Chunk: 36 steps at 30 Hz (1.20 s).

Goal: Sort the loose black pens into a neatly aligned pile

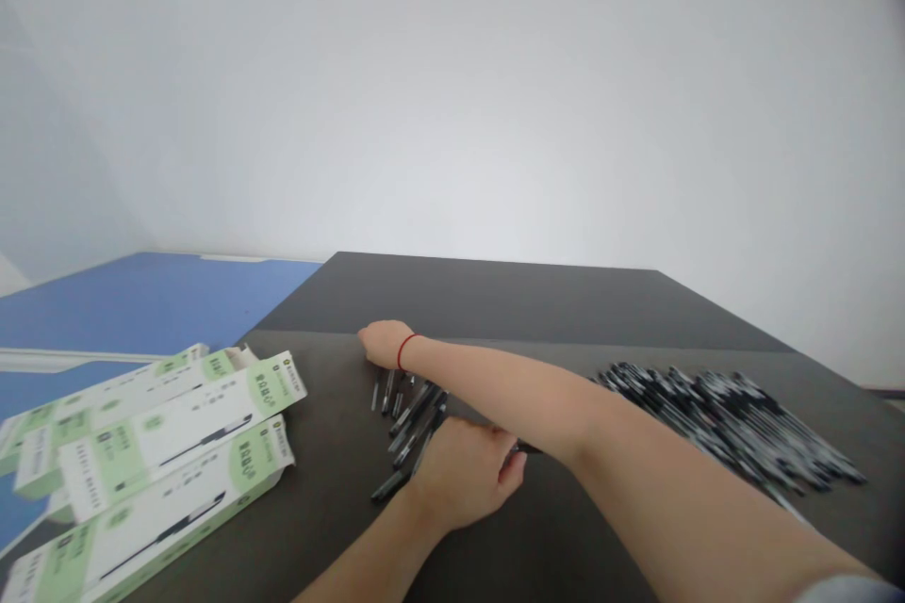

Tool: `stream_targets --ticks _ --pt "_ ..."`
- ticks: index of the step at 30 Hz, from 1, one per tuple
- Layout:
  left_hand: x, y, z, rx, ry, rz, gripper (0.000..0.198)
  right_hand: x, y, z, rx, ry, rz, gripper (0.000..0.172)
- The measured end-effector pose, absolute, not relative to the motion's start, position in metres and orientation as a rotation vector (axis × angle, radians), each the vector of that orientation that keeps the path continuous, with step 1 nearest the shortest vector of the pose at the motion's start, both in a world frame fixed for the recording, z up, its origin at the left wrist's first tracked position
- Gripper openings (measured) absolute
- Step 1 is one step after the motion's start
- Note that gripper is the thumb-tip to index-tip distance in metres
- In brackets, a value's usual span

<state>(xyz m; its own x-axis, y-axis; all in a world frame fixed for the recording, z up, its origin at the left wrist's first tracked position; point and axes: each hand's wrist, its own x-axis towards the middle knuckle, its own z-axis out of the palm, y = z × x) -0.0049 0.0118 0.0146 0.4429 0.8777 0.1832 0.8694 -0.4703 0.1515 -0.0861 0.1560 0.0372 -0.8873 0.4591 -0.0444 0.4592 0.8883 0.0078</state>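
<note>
My right arm crosses over my left from the right side. My right hand (386, 342), with a red string round its wrist, is curled low over the table at the far end of some loose pens (386, 391); its fingertips are hidden, so what they hold does not show. Nearer to me, my left hand (467, 471) is closed with its thumb folded in. A dark pen end (527, 448) sticks out at its thumb side, partly behind my right forearm. Several black and clear pens (417, 419) lie scattered between and beside my hands.
On the left, several white and green pen boxes (190, 415) lie overlapping at the table's edge. A wide heap of pens (721, 424) covers the right side of the dark table (495, 297). A blue surface (212, 292) is at the left, and a pale wall stands behind.
</note>
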Motion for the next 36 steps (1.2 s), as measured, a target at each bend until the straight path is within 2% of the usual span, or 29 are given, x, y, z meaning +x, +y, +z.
stream_targets --ticks 6,13,22,29,32,36 --pt "-0.003 0.010 0.018 2.632 1.600 0.352 0.021 -0.053 0.153 0.031 0.566 3.010 0.042 0.019" --pt "-0.003 0.012 0.015 2.630 1.585 0.328 0.022 -0.007 0.167 0.049 0.431 3.064 0.091 0.020" --pt "-0.004 0.014 0.015 2.603 1.590 0.321 0.024 0.011 0.176 0.044 0.246 3.016 0.128 0.012" --pt "-0.005 0.012 0.019 2.555 1.634 0.324 0.023 0.020 0.166 0.053 0.332 3.062 0.117 0.009" --pt "-0.007 0.013 0.019 2.519 1.675 0.350 0.023 0.060 0.158 0.065 0.493 3.187 -0.058 0.009" --pt "-0.009 0.017 0.019 2.441 1.762 0.390 0.025 0.142 0.140 0.074 0.814 3.260 -0.703 0.010"
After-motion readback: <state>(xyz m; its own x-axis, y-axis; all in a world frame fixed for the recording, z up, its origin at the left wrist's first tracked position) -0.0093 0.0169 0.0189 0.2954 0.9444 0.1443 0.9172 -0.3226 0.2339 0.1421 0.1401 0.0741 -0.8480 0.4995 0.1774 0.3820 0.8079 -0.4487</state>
